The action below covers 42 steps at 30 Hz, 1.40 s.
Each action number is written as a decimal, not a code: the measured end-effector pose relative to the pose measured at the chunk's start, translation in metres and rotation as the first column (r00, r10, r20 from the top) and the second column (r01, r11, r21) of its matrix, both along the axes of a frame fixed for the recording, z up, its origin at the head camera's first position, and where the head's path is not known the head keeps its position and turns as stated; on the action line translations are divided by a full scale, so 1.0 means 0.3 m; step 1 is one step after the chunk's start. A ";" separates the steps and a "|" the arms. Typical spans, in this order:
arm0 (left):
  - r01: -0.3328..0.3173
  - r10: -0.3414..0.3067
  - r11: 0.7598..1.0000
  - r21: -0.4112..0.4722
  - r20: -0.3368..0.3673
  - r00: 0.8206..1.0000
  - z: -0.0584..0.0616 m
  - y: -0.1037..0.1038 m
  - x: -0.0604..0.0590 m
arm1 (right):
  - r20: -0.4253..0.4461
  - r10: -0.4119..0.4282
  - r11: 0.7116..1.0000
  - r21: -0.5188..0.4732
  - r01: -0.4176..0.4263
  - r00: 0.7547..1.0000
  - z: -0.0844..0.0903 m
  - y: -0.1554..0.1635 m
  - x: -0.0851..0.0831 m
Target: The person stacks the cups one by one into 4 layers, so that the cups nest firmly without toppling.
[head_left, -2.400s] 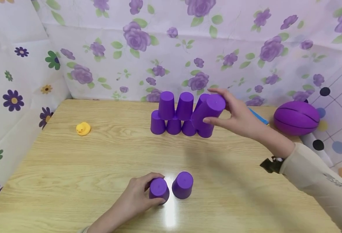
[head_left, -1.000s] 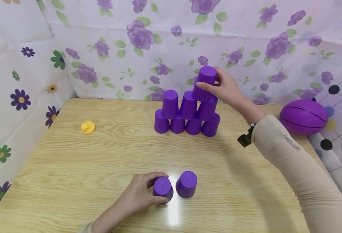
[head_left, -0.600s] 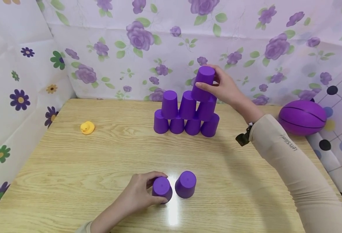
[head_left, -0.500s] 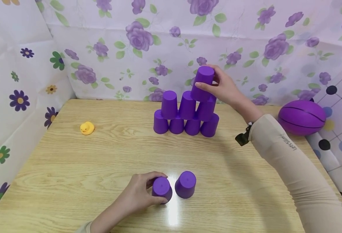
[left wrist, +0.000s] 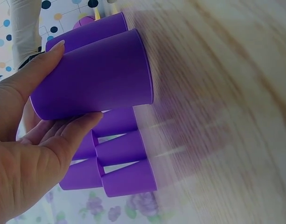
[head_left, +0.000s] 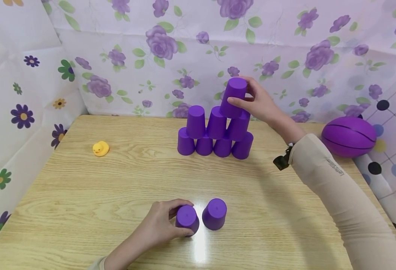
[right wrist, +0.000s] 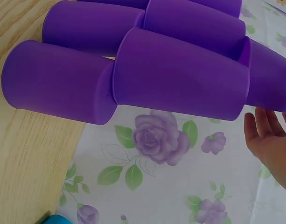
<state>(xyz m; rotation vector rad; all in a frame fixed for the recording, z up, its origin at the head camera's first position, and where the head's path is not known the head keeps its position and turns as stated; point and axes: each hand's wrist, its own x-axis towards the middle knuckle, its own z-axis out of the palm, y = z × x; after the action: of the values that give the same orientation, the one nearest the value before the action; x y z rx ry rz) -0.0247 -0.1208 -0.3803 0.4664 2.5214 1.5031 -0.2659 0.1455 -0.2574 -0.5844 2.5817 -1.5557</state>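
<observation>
Purple plastic cups stand upside down in tiers near the table's back, with several in the bottom row (head_left: pixel 186 142) and three in the second row (head_left: pixel 196 122). My right hand (head_left: pixel 260 101) holds another purple cup (head_left: pixel 233 98), thumb on its near side, atop the second row's middle and right cups. Its rim seems to touch their bases in the right wrist view, where the fingers (right wrist: pixel 264 123) lie along the cup's side. At the front, my left hand (head_left: pixel 159 223) grips an upside-down purple cup (left wrist: pixel 94 77) by its sides. A loose purple cup (head_left: pixel 215 213) stands just right of it.
On the wooden table (head_left: pixel 117 183), a yellow toy duck (head_left: pixel 101 148) sits at the back left. A purple ball (head_left: pixel 348 137) lies at the back right corner. Flowered cloth (head_left: pixel 123 56) hangs close behind the tiers. A blue object (right wrist: pixel 58 219) edges into the right wrist view.
My right hand has carried its cup from in front of the tiers' right side up and left onto the top, then stayed nearly still. The left hand keeps its grip on the front cup.
</observation>
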 end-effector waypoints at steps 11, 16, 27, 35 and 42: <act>0.035 -0.036 0.999 0.004 0.009 0.999 0.004 0.000 -0.012 | -0.046 -0.028 0.985 -0.173 0.019 0.999 0.001 0.073 0.067; 0.014 -0.014 1.000 0.003 0.032 0.999 0.036 -0.025 -0.028 | -0.113 -0.055 0.945 -0.326 0.016 0.992 -0.011 0.088 0.131; -0.107 0.108 0.994 0.018 -0.078 0.991 0.175 -0.057 -0.067 | -0.209 -0.045 0.836 -0.543 -0.078 0.977 -0.148 0.029 0.316; -0.219 0.224 0.975 0.047 -0.208 0.952 0.280 -0.083 -0.130 | -0.150 0.193 0.911 -0.338 -0.234 0.970 -0.221 -0.016 0.422; -0.269 0.281 0.960 0.082 -0.219 0.934 0.327 -0.062 -0.205 | -0.116 0.324 0.927 -0.157 -0.340 0.939 -0.291 -0.013 0.514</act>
<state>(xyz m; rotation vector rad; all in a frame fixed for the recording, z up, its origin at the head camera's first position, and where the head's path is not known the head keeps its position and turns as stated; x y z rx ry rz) -0.0861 -0.1395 -0.2823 0.3182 2.8318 1.7012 -0.1118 0.1416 -0.3447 -1.0681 2.2583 -1.6753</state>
